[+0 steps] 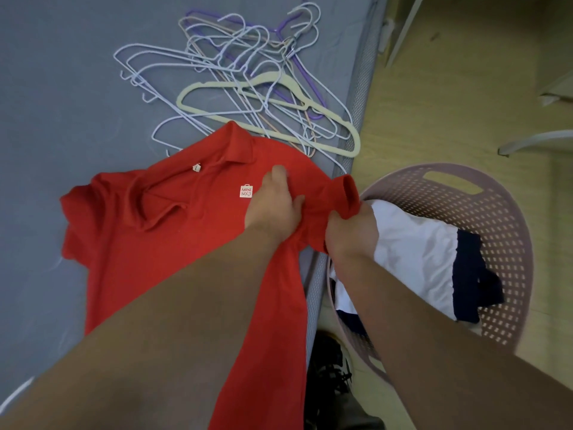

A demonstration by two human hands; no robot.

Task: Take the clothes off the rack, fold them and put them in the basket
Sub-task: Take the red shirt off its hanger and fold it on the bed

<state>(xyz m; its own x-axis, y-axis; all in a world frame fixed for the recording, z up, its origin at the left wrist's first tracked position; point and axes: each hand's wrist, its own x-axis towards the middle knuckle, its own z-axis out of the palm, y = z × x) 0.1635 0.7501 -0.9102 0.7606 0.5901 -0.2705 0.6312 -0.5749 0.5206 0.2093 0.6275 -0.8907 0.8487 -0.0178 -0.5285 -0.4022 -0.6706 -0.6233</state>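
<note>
Far left: bed [62, 88], grey-blue cover, lightly creased. It fills the left half of the view.

Red polo shirt [155, 243] lies front-up on the bed, collar toward the far side, body running down toward the near edge. There is a small white logo patch [246, 191] on the chest. One sleeve reaches past the bed's edge.

Behind the collar sits a loose pile of wire hangers [248, 72], mostly white with a few purple and pink. A thicker cream hanger [356, 144] lies across the top, its end at the bed's edge.

Left hand [273, 209] rests flat on the shirt's chest, just right of the logo, fingers fairly straight and thumb spread.

Right hand [350, 231] is beside it, fingers curled round the shirt's overhanging sleeve and gripping the red cloth.

Grey mesh side [359, 88] of the bed runs diagonally through the middle.

Right of it is the floor [449, 88], yellowish with a wood pattern. On the floor, close against the bed, stands a pale pink perforated basket [502, 212]. It holds a white garment [415, 252] and a navy garment [468, 274].

Far right: white furniture legs [533, 141].

Bottom centre there is something dark on the floor; cannot tell what.
</note>
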